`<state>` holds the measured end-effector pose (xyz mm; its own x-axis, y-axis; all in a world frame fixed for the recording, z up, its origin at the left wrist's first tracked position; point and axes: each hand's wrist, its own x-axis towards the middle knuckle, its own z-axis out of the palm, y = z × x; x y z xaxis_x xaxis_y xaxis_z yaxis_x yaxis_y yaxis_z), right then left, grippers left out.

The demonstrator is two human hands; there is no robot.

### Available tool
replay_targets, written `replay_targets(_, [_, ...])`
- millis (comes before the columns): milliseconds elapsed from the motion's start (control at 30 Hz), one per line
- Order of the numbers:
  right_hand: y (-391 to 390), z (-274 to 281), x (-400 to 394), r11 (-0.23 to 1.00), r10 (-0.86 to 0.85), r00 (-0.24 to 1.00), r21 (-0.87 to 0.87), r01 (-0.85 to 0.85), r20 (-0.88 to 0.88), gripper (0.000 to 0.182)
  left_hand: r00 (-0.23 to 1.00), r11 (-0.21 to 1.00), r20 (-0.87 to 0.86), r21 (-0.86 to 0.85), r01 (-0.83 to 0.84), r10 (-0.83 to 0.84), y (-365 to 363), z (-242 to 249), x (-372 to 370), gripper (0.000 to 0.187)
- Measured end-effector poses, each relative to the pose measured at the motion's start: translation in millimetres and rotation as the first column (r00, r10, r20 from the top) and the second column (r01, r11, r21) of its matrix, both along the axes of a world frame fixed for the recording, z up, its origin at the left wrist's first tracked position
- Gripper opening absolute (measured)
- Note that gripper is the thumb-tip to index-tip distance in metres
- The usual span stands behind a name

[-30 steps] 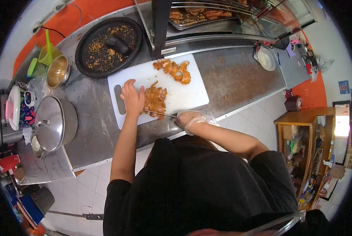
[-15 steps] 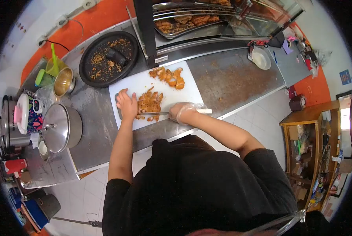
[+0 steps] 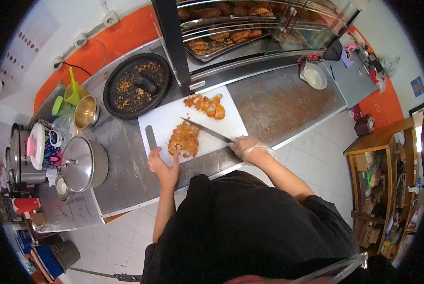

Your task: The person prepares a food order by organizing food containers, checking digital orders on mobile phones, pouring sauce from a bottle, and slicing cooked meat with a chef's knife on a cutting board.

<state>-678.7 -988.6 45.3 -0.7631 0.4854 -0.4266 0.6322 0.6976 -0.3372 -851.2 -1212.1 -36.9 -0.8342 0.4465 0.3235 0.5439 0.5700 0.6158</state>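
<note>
My right hand (image 3: 251,148), in a clear plastic glove, is closed round the handle of a knife (image 3: 207,129). Its blade slants over the white cutting board (image 3: 221,139), the tip pointing up and left at the top of a cluster of sliced fried chicken (image 3: 183,137). My bare left hand (image 3: 163,168) is at the board's lower left edge, thumb and fingers apart, with the thumb close to the lowest slices. A second group of cut chicken pieces (image 3: 206,106) lies at the far side of the board.
A black stone mortar (image 3: 115,106) with a pestle and crumbs sits behind the board, left of the glass display case (image 3: 250,66) with trays of fried chicken. On the left are a lidded steel pot (image 3: 98,163) and a metal bowl (image 3: 86,111). At right is a round pan (image 3: 315,76).
The knife has lifted from the front of the sliced chicken and swung so its tip points up-left. My left hand has drawn back from beside the slices toward the board's front edge.
</note>
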Motion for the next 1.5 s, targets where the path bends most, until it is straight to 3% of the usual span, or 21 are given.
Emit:
replay_targets(133, [-4,19,-3,0.997,0.056,0.981,-0.063,-0.045,0.185,0.044,0.993,0.988,0.113,-0.154,-0.019,0.037,3,-10,30,0.081])
replay_targets(200, [-1,9,-3,0.998,0.048,0.981,-0.053,-0.039,0.190,0.044,0.992,0.975,0.123,-0.222,0.009,0.018,7,-12,35,0.090])
replay_targets(333, [3,8,1,0.999,-0.027,0.975,-0.031,0.035,0.222,0.044,0.996,0.970,0.086,-0.242,-0.002,0.023,17,-11,37,0.092])
replay_targets(567, [12,-2,8,0.996,0.071,0.979,-0.062,-0.061,0.193,0.044,0.994,0.967,0.101,-0.253,-0.008,0.035,27,-8,40,0.096])
replay_targets(667, [14,-2,9,0.999,0.031,0.989,-0.027,-0.027,0.144,0.043,0.993,0.970,0.105,-0.242,-0.017,0.044,29,-10,42,0.099])
replay_targets(933, [15,-6,10,0.996,0.005,0.977,-0.089,0.015,0.213,0.043,0.998,0.968,0.058,-0.250,-0.024,0.040,36,-13,43,0.101])
replay_targets(1500, [28,-35,3,0.994,-0.022,0.985,-0.104,0.040,0.172,0.044,0.985,0.940,0.139,-0.339,-0.050,0.103,25,-5,45,0.104])
